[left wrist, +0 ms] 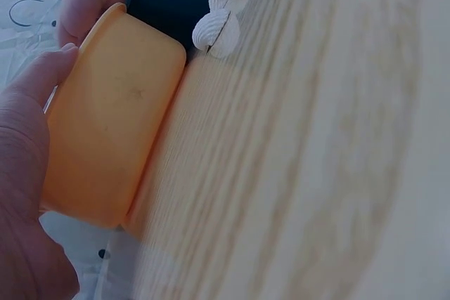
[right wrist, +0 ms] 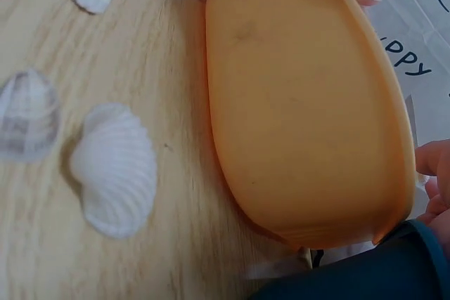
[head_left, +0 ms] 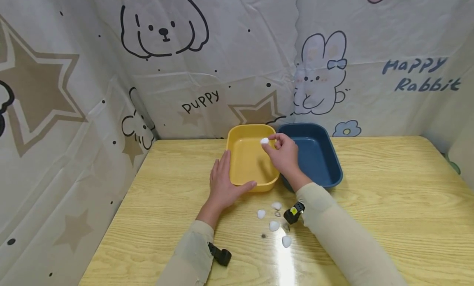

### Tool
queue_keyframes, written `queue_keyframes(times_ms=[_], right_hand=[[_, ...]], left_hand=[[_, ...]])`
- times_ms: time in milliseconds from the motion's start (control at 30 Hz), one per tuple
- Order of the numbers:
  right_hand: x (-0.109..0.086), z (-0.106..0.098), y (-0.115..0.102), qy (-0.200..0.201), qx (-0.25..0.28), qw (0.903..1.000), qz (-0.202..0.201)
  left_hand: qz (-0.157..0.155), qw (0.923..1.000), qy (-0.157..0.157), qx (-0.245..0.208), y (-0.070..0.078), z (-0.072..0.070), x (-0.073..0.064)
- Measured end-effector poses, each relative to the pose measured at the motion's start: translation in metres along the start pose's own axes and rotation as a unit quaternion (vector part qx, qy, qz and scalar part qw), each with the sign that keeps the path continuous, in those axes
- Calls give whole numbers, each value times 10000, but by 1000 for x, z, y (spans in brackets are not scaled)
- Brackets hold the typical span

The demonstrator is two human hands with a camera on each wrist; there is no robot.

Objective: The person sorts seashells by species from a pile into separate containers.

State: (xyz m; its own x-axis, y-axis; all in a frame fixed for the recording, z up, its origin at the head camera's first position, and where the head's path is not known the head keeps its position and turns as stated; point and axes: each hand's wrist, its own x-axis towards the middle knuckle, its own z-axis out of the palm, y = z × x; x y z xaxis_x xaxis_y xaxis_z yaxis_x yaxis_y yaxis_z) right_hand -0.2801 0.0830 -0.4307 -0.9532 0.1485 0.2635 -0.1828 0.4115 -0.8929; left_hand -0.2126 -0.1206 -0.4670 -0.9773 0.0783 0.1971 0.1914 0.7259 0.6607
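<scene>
In the head view, my right hand (head_left: 286, 154) pinches a small white seashell (head_left: 264, 141) between thumb and fingertips over the yellow basin (head_left: 252, 187). My left hand (head_left: 225, 186) rests against that basin's near left corner, fingers extended along the left side and thumb lying across the front rim. On the table in front lie several white shells (head_left: 274, 226), along with a few smaller brownish ones (head_left: 286, 226). A ribbed white scallop-like shell (right wrist: 116, 170) shows close up in the right wrist view, near the basin's wall.
A dark blue basin (head_left: 335, 170) stands right beside the yellow one, partly behind my right forearm. Both are near the back edge of the wooden table (head_left: 174, 183). Behind hangs a pale curtain (head_left: 244, 72) printed with cartoon animals.
</scene>
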Motion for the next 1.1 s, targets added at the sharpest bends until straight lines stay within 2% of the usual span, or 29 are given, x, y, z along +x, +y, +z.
queue_keyframes(times_ms=[267, 533, 833, 1100], right_hand=[[1, 1, 1, 35, -5, 10000, 80], [1, 0, 2, 62, 4, 10000, -8], [0, -2, -1, 61, 115, 9998, 147], [-1, -9, -15, 153, 115, 9998, -15]], left_hand=[[28, 10000, 5, 8, 0, 0, 0], [16, 10000, -1, 58, 0, 0, 0], [-70, 10000, -55, -7, 1, 0, -1], [-43, 10000, -42, 37, 0, 0, 0]])
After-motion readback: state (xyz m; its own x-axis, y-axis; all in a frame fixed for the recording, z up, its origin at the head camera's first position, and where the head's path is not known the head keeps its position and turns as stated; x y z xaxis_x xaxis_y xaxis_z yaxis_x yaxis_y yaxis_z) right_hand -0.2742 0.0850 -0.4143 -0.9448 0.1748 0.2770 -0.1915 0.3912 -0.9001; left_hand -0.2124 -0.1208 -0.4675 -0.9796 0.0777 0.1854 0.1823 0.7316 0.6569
